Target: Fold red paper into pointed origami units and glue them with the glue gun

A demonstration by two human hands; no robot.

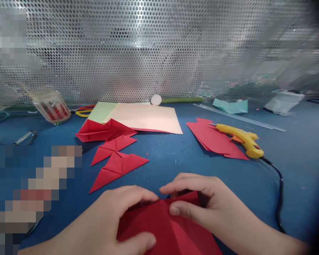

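Red paper [170,230] lies on blue counter [295,163], near edge, directly under both hands. Left hand [108,219]: fingers curled, grip pinching paper's upper fold, thumb pressed on left side. Right hand [199,202]: fingertips meet left hand's at fold, thumb flat on sheet. Folded red triangles [114,156] lie beyond at left. Yellow glue gun [241,140] rests on red sheets [212,140] at right. Cream paper [146,117] lies farther back.

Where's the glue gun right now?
Head view, right of centre: the glue gun lies across a red paper stack on the blue table, beyond the right hand.
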